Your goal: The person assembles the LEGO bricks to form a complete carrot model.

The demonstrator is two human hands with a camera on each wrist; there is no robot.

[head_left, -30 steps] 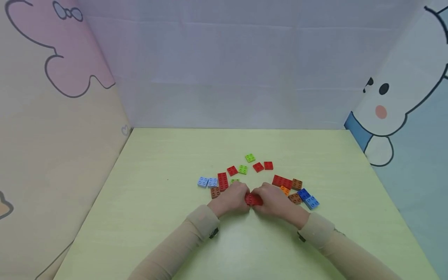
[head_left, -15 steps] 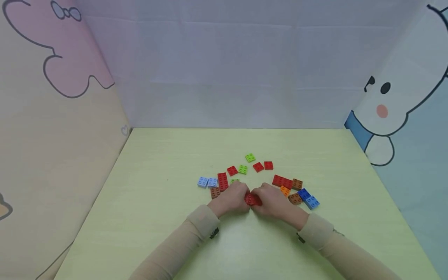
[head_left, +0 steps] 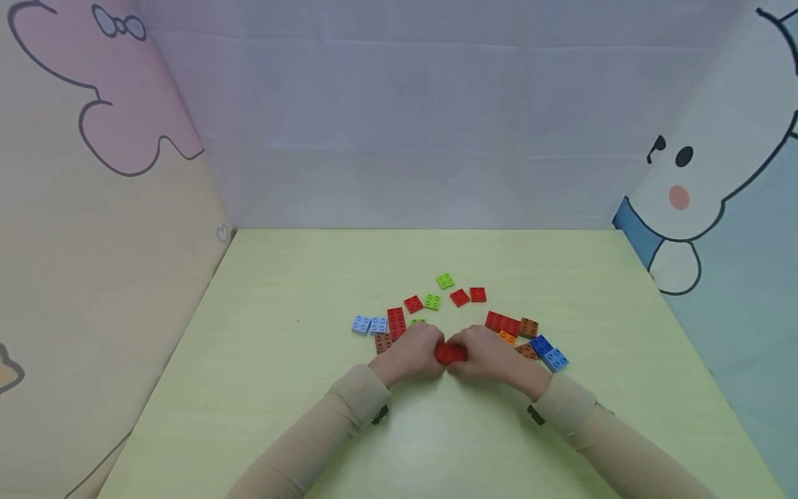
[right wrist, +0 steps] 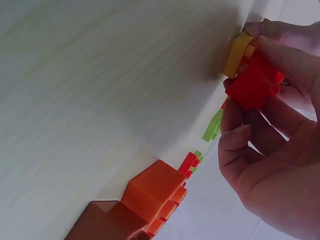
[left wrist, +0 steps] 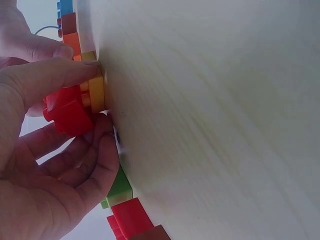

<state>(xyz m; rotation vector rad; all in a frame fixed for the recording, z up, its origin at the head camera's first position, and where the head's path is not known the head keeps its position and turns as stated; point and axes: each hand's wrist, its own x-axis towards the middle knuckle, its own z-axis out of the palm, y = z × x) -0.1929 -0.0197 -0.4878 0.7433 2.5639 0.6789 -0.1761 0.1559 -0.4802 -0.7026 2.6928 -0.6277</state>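
At the middle of the table, my left hand (head_left: 413,352) and right hand (head_left: 485,355) meet round a red brick (head_left: 450,353). In the left wrist view this red brick (left wrist: 70,112) looks tilted over the studs of a yellow brick (left wrist: 96,95), which stands on the tabletop. Left thumb and curled fingers grip the red brick from one side, the thumb tip at the yellow brick. The right wrist view has the right fingers round the other side of the red brick (right wrist: 250,87), with the thumb near the yellow brick (right wrist: 236,55). Whether the two bricks are fully joined cannot be told.
Light blue bricks (head_left: 370,325), a long red brick (head_left: 396,324) and a brown brick (head_left: 383,342) lie left of the hands. Green bricks (head_left: 433,302) and small red bricks (head_left: 460,298) lie beyond. Right are another long red brick (head_left: 502,324), an orange brick (head_left: 508,338), brown and blue bricks (head_left: 542,345).
The red brick has turned slightly between the hands; its studs showed in the earlier head frames and are now blurred. Both hands stay in nearly the same place.
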